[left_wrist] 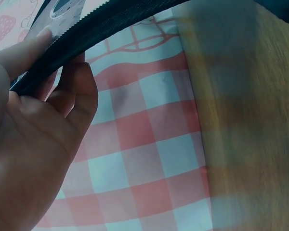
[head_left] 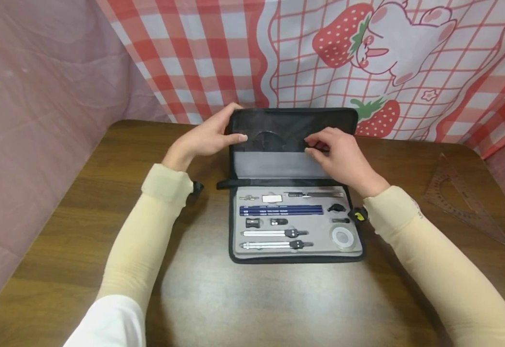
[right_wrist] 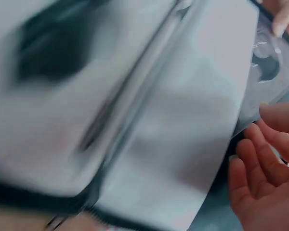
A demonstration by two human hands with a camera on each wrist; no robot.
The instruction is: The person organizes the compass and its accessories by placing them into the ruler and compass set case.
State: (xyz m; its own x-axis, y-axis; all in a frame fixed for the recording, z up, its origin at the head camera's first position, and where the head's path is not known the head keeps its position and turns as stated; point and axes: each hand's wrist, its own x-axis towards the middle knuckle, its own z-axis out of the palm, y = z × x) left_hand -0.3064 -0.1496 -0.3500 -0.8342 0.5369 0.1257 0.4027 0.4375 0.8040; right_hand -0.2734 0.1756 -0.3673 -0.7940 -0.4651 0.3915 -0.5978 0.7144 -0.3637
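Note:
A black zip case (head_left: 295, 259) lies unfolded on the table, its lid raised at the back. My left hand (head_left: 206, 137) grips the lid's left edge, thumb inside and fingers behind the zipped rim (left_wrist: 77, 45). At the lid's grey pocket (head_left: 278, 165), my right hand (head_left: 343, 154) pinches a clear plastic drawing tool (right_wrist: 260, 91) with a rounded cutout. The tool's lower part is hidden by the pocket. In the case's grey tray sit blue pencils (head_left: 280, 210), two compasses (head_left: 274, 245), a white eraser (head_left: 272, 198) and a sharpener (head_left: 252, 222).
A clear set square (head_left: 447, 190) with a protractor arc lies on the wooden table (head_left: 252, 303) at the right. Behind the lid hangs a red and white checked cloth (head_left: 217, 53) with strawberries. A round white roll (head_left: 343, 237) sits in the tray's right corner.

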